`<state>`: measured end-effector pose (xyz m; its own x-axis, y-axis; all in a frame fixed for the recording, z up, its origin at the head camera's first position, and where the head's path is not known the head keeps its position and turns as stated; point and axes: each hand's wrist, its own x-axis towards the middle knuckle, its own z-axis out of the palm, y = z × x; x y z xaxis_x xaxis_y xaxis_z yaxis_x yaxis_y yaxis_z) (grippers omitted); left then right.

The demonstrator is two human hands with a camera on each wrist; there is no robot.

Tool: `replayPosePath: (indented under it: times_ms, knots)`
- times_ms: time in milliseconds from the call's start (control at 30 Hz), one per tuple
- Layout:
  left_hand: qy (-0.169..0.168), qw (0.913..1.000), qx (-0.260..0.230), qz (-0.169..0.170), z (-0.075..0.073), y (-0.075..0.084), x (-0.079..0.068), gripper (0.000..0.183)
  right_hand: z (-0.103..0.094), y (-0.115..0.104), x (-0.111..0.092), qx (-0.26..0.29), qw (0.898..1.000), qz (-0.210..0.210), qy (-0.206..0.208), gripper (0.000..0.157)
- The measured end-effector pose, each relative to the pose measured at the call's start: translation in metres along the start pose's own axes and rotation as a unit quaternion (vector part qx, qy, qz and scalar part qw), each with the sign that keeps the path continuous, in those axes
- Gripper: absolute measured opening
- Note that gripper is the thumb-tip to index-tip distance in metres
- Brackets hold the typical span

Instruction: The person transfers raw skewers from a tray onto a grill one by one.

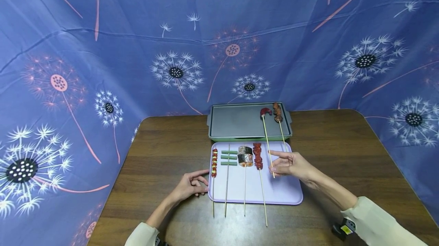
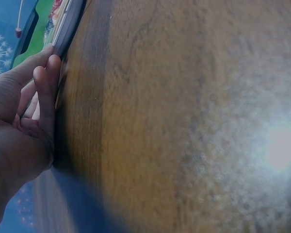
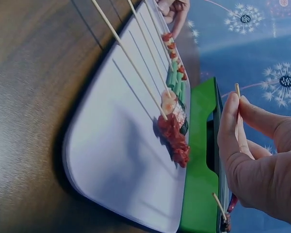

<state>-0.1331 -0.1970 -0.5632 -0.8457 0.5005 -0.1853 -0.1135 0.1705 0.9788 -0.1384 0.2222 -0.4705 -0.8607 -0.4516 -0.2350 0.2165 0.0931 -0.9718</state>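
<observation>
My right hand (image 1: pixel 289 165) pinches the bare stick of a skewer with a dark red curled piece (image 1: pixel 265 111) between thumb and fingers. The red end overlaps the grey grill plate (image 1: pixel 236 120); the stick slants toward me over the lilac tray (image 1: pixel 286 192). In the right wrist view, the stick's tip (image 3: pixel 237 90) pokes above the fingertips. At the tray's left edge, my left hand (image 1: pixel 190 185) touches the rim with an extended finger, its other fingers loosely bent. On the tray lie a skewer of red and yellow pieces (image 1: pixel 214 162), a green-stalk skewer (image 1: pixel 228 157), a fish-like skewer (image 1: pixel 245 156) and a red meat skewer (image 1: pixel 258 156).
A brown meat skewer (image 1: pixel 277 112) lies at the right of the grill plate, its stick reaching toward the tray. The grill's green side (image 3: pixel 199 170) stands right behind the tray. Around them is the brown wooden table (image 1: pixel 164 143), with a blue dandelion-print cloth (image 1: pixel 212 17) behind.
</observation>
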Motion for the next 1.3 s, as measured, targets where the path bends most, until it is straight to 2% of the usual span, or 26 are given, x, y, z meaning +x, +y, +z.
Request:
replayPosePath:
  times_ms: [233, 367, 533, 833, 1300]
  knots:
    - [0.003, 1.0000, 0.004, -0.004, 0.000, -0.001, 0.001, 0.066, -0.004, -0.001, 0.013, -0.026, 0.999, 0.005, 0.030, 0.074]
    - [0.002, 1.0000, 0.004, -0.001, -0.001, -0.001, 0.001, 0.066, -0.003, 0.001, 0.017, -0.038, 0.998, -0.007, 0.045, 0.070]
    - [-0.003, 1.0000, 0.002, 0.004, -0.001, -0.002, 0.001, 0.065, 0.001, 0.004, 0.019, -0.033, 0.998, -0.017, 0.060, 0.067]
    - [-0.001, 1.0000, -0.002, 0.001, -0.001, -0.003, 0.003, 0.065, 0.012, 0.009, 0.023, -0.044, 0.993, -0.013, 0.104, 0.066]
    - [-0.005, 0.9999, 0.001, 0.012, 0.000, -0.004, 0.001, 0.066, 0.013, 0.011, 0.020, -0.075, 0.990, -0.017, 0.117, 0.062]
